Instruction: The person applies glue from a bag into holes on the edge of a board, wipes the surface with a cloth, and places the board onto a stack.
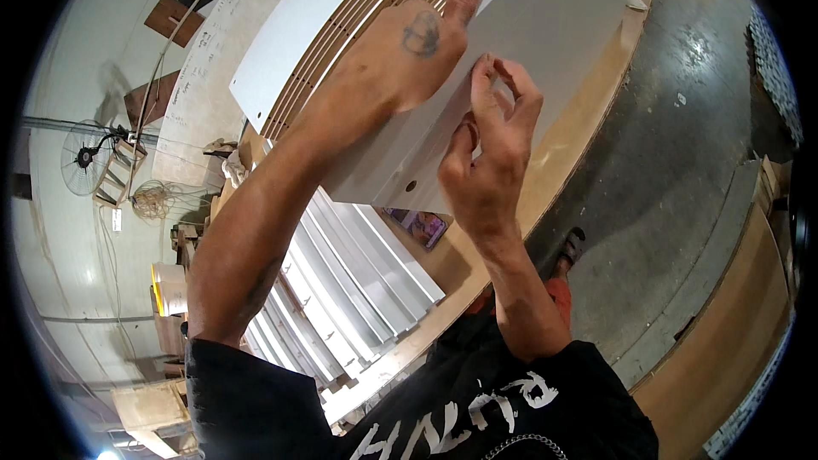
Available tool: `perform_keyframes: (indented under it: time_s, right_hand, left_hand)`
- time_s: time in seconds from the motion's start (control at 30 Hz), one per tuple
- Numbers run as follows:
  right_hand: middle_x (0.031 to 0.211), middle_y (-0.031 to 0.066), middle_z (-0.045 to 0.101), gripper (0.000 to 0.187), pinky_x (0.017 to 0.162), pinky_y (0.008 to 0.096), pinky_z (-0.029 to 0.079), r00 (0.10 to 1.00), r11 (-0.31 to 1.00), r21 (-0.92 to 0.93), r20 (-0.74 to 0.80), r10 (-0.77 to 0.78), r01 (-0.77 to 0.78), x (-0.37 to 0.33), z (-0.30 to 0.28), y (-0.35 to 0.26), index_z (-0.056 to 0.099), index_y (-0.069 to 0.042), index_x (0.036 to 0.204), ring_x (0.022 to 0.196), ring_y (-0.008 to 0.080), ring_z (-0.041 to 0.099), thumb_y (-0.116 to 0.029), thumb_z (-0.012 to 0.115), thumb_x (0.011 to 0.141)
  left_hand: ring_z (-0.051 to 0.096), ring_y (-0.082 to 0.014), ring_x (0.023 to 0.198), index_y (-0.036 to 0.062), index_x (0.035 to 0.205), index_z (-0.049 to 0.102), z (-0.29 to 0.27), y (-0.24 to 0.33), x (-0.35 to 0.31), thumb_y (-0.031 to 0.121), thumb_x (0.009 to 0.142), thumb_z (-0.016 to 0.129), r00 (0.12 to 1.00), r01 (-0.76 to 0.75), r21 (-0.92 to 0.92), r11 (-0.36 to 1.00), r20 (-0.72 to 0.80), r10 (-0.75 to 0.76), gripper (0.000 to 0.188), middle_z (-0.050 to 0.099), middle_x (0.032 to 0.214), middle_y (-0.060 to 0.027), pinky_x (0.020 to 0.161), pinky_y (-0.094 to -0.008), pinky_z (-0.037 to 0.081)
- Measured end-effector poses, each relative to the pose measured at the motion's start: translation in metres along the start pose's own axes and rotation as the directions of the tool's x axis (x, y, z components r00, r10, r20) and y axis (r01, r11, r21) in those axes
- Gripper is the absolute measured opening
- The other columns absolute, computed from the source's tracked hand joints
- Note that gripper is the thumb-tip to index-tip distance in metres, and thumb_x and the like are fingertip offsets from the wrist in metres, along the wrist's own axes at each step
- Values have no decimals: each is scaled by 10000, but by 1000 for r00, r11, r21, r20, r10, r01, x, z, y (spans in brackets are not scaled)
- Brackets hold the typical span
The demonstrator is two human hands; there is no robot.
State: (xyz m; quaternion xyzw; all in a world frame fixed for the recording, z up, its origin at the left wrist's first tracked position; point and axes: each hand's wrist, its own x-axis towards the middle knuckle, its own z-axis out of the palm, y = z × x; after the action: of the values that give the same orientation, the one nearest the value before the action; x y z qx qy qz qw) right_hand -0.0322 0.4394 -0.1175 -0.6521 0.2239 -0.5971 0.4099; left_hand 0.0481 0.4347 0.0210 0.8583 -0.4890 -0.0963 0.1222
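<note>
A long light-grey panel (567, 30) lies before me on the workbench, with a round hole (411, 186) near its close end. Over the panel's left side is my left hand (417, 47), its back turned up and thumb stretched out. The other fingers are hidden behind that hand. To its right, my right hand (498, 123) is bent over the panel, fingers curled and fingertips close to the surface. Whatever its fingers pinch, if anything, is too small to make out. Left of the panel, several white-edged boards (328, 43) lie in a row.
White channel-shaped strips (366, 277) lie on the near part of the bench (460, 268), beside a phone (419, 226). A wall fan (85, 156), coiled wire (152, 202) and a white bucket (170, 290) are at left. Concrete floor (673, 145) runs along the right side.
</note>
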Motion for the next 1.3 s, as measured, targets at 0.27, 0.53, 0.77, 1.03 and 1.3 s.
perform_keyframes:
  time_s: [0.27, 0.53, 0.77, 1.03, 1.3]
  right_hand:
    - [1249, 222, 419, 538, 970, 444, 416, 1000, 999, 45, 5, -4, 4, -7, -3, -9, 539, 62, 1264, 1167, 358, 438, 108, 476, 731]
    - [1267, 243, 430, 582, 1005, 464, 441, 1000, 997, 77, 2, -26, 26, -24, 1, -13, 551, 43, 1274, 1231, 397, 450, 129, 466, 706]
    - [1280, 223, 428, 567, 1060, 522, 395, 1000, 988, 153, 2, -10, 10, -32, 3, -21, 606, -32, 1242, 1292, 383, 419, 145, 421, 736]
    - [1302, 185, 493, 380, 1083, 495, 380, 824, 314, 809, 325, 464, -496, -45, -75, 30, 671, 47, 1068, 1301, 324, 427, 87, 365, 847]
    - [1393, 173, 447, 679, 1057, 374, 370, 390, 255, 556, 138, 910, -791, -152, -174, 195, 305, -11, 1465, 1299, 252, 430, 102, 408, 803]
  left_hand:
    - [642, -371, 886, -23, 992, 681, -7, 12, -3, 617, 970, 167, 991, 99, 52, 994, 81, -103, 821, 646, 887, -269, 806, -444, 495]
    - [558, -467, 1107, -100, 1087, 625, -9, 17, 1, 582, 984, 122, 989, 119, 87, 989, 74, -125, 854, 594, 1088, -362, 969, -451, 430]
    - [539, -456, 1142, -82, 1137, 614, -4, 12, 6, 596, 976, 127, 987, 154, 118, 981, 24, -158, 850, 583, 1140, -344, 1012, -428, 394]
    - [496, -374, 1217, -4, 1258, 567, -5, -3, 1, 578, 984, 266, 999, -33, -59, 998, 23, 34, 710, 568, 1234, -268, 1057, -425, 343]
    - [654, -359, 779, -36, 1063, 668, 23, -29, 18, 786, 869, 197, 990, -10, 5, 1000, -141, 11, 967, 624, 736, -236, 766, -581, 464]
